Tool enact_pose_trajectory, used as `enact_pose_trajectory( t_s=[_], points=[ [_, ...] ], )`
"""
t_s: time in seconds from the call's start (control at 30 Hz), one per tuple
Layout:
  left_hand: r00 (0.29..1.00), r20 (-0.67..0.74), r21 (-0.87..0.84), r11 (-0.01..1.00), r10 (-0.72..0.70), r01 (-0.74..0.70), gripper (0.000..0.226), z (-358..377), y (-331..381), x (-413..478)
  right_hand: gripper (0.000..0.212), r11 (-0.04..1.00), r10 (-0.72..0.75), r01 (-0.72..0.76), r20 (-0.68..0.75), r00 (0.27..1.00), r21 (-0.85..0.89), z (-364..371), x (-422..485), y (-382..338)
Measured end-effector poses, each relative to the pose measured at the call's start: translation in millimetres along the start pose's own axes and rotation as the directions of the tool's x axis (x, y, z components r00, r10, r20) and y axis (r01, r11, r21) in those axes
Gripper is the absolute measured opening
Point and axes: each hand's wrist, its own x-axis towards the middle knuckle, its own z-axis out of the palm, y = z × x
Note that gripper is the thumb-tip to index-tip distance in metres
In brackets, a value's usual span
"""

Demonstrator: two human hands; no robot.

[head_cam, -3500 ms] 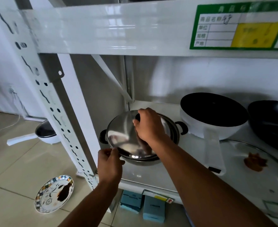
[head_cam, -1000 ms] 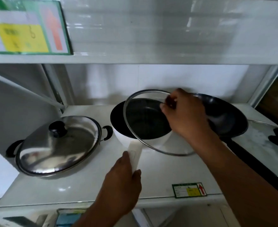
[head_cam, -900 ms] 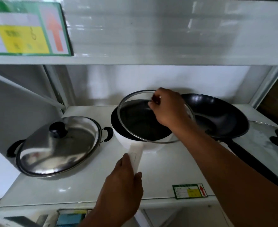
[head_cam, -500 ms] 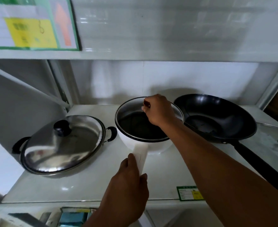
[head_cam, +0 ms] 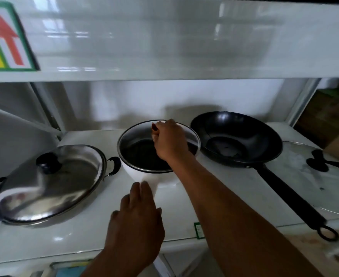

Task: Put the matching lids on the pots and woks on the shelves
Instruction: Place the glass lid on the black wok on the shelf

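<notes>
The glass lid (head_cam: 144,148) sits on the white pot (head_cam: 144,176), mid-shelf (head_cam: 80,232). The right hand (head_cam: 169,143) pinches its knob. The left hand (head_cam: 136,220) rests open over the pot's handle, grasping nothing. Right of the pot lies an uncovered wok (head_cam: 236,138); left, a steel-lidded pot (head_cam: 49,184).

The shelf (head_cam: 84,232) carries three cooking vessels: one steel pot (head_cam: 112,164), one white saucepan (head_cam: 144,176), one black wok (head_cam: 236,138). Three lids: one steel (head_cam: 50,184), one glass (head_cam: 136,148), one lying flat (head_cam: 308,176). Two hands (head_cam: 136,222) (head_cam: 170,140). Two shelf labels (head_cam: 5,39) (head_cam: 198,230).
</notes>
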Motion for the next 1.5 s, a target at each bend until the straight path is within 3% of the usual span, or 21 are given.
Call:
enact_pose_trajectory(
  t_s=[0.1,0.17,0.23,0.33,0.47,0.6,0.77,0.93,1.1,1.2,1.37,1.5],
  points=[
    [0.993,-0.081,0.086,0.993,0.088,-0.081,0.066,-5,34,-1,0.038,0.999,0.005,-0.004,-0.019,1.0,0.042,-30,-26,9],
    [0.978,-0.127,0.055,0.986,0.165,-0.159,0.061,-8,60,-1,0.036,0.998,0.032,-0.03,-0.035,0.999,0.055,-59,-43,24],
    [0.963,-0.152,-0.054,0.971,0.223,-0.233,0.056,-7,87,1,0.021,0.996,0.074,-0.073,-0.02,0.997,0.044,-93,-61,43],
    [0.938,-0.199,-0.224,0.919,0.283,-0.324,0.045,4,122,6,0.034,0.988,0.153,-0.153,0.027,0.988,0.018,-140,-81,76],
    [0.907,-0.234,-0.382,0.825,0.351,-0.418,0.042,20,168,13,0.027,0.973,0.227,-0.228,-0.048,0.973,-0.026,-175,-97,131],
    [0.925,-0.2,-0.469,0.798,0.323,-0.38,0.038,41,209,27,0.027,0.95,0.294,-0.298,-0.047,0.955,-0.096,-179,-105,191],
    [0.92,-0.175,-0.436,0.81,0.352,-0.393,0.038,66,233,30,0.029,0.915,0.361,-0.375,-0.117,0.925,-0.15,-176,-111,267],
    [0.934,-0.116,-0.394,0.848,0.338,-0.355,0.062,83,256,35,0.041,0.789,0.529,-0.499,-0.016,0.848,-0.358,-179,-116,342],
    [0.953,-0.061,-0.368,0.881,0.297,-0.298,0.069,102,271,39,0.04,0.719,0.549,-0.394,0.12,0.827,-0.573,-183,-122,387],
    [0.965,-0.032,-0.386,0.887,0.259,-0.251,0.061,107,274,39,0.045,0.744,0.57,-0.435,0.143,0.809,-0.508,-186,-125,407],
    [0.98,-0.012,-0.511,0.841,0.201,-0.178,0.056,111,271,39,0.029,0.802,0.511,-0.448,0.065,0.857,-0.394,-184,-123,427],
    [0.985,-0.031,-0.546,0.823,0.167,-0.157,0.043,106,265,40,0.03,0.799,0.512,-0.455,0.048,0.858,-0.393,-190,-125,433]
  ],
)
